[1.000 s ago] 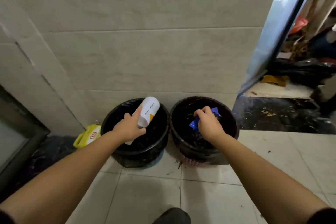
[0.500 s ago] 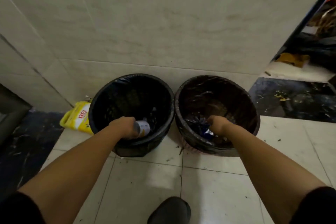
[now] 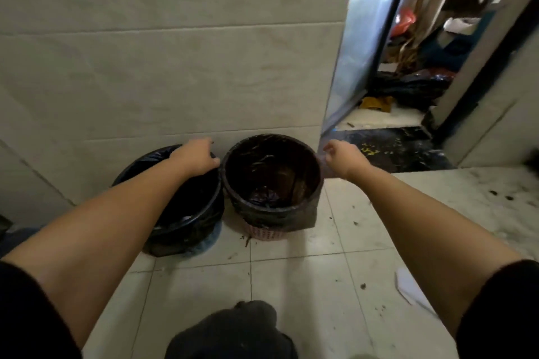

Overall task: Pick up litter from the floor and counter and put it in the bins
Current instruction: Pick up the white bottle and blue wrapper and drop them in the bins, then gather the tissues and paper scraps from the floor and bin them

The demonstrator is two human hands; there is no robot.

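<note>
Two round bins lined with black bags stand against the tiled wall. My left hand [image 3: 196, 157] hovers over the back rim of the left bin [image 3: 186, 224], empty, fingers loosely curled. My right hand [image 3: 341, 157] hangs just past the right rim of the right bin [image 3: 272, 214], empty, fingers slightly apart. A crumpled dark wrapper [image 3: 264, 193] lies at the bottom of the right bin. The left bin's inside is mostly hidden by my left forearm.
A white scrap of paper [image 3: 408, 287] lies on the floor tiles at the right. My dark shoe [image 3: 233, 332] is at the bottom centre. An open metal door [image 3: 361, 46] at the right leads to a cluttered room beyond a dark threshold [image 3: 390, 148].
Both hands have come up out of the bins without the white bottle and the blue wrapper. The view has swung right and back, hiding the yellow package.
</note>
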